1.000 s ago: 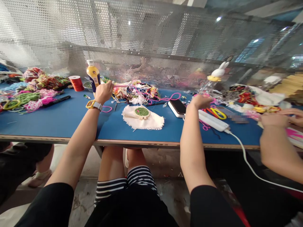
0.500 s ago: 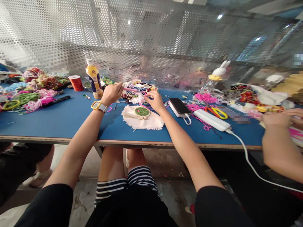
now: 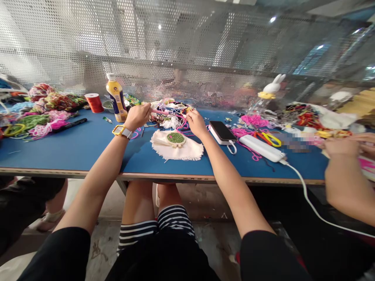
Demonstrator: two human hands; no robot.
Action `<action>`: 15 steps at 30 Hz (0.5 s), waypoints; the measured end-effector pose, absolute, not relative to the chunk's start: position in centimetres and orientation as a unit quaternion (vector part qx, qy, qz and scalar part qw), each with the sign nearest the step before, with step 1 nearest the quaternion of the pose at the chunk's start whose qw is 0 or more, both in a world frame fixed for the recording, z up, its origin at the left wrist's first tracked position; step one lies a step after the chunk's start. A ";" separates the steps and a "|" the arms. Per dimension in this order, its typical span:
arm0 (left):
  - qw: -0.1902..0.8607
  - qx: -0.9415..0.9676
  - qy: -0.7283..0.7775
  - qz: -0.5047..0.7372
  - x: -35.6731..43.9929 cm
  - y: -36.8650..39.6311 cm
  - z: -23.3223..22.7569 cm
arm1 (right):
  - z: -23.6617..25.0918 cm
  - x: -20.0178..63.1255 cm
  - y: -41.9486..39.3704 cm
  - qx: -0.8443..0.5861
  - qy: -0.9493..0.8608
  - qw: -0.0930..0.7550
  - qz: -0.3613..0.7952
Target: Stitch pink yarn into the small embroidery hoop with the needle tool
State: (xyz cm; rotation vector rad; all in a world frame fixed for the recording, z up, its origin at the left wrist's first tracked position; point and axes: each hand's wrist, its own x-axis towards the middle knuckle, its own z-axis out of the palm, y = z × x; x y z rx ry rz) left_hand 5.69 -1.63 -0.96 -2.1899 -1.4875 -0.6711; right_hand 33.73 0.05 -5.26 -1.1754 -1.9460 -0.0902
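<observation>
My left hand (image 3: pixel 140 116), a yellow watch on its wrist, is closed around a slim pink punch-needle tool (image 3: pixel 161 111) that points right. My right hand (image 3: pixel 195 122) pinches pink yarn (image 3: pixel 184 124) just past the tool's tip, above a tangle of coloured yarn (image 3: pixel 171 110). Below both hands lies a white frayed cloth (image 3: pixel 191 150) on the blue table (image 3: pixel 73 148), carrying a small wooden hoop with green stitching (image 3: pixel 175 138).
A yellow bottle (image 3: pixel 117 97), a red thread spool (image 3: pixel 95 102), yarn heaps (image 3: pixel 43 113) and a black pen (image 3: pixel 70 125) sit left. Right: a phone on a power bank (image 3: pixel 222 132), a white bar with cable (image 3: pixel 262 148), scissors (image 3: pixel 269 138), a rabbit figure (image 3: pixel 271 88), another person's arm (image 3: pixel 345 175).
My right hand swung from the pink yarn beside the scissors left to the middle, and now pinches yarn by the tool's tip. My left hand shifted slightly right with the tool.
</observation>
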 end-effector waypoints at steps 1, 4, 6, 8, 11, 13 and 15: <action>0.206 -0.786 -0.533 -0.238 5.7 -1.6 -1.0 | -5.3 33.8 0.1 -0.466 -0.780 0.416 -0.042; 0.222 -0.785 -0.534 -0.224 5.6 -1.5 -1.1 | -5.3 33.9 -0.1 -0.450 -0.796 0.400 -0.059; 0.232 -0.783 -0.534 -0.218 5.5 -1.4 -1.2 | -5.2 33.9 -0.3 -0.451 -0.798 0.394 -0.066; 0.237 -0.782 -0.534 -0.215 5.5 -1.4 -1.2 | -5.1 33.8 -0.6 -0.464 -0.785 0.404 -0.073; 0.235 -0.779 -0.541 -0.212 5.5 -1.3 -1.4 | -4.9 34.0 -0.6 -0.488 -0.744 0.445 -0.097; 0.230 -0.776 -0.546 -0.216 5.4 -1.2 -1.4 | -4.8 34.4 -0.3 -0.509 -0.707 0.478 -0.109; 0.224 -0.772 -0.552 -0.222 5.3 -1.1 -1.5 | -4.7 35.2 0.1 -0.540 -0.661 0.513 -0.095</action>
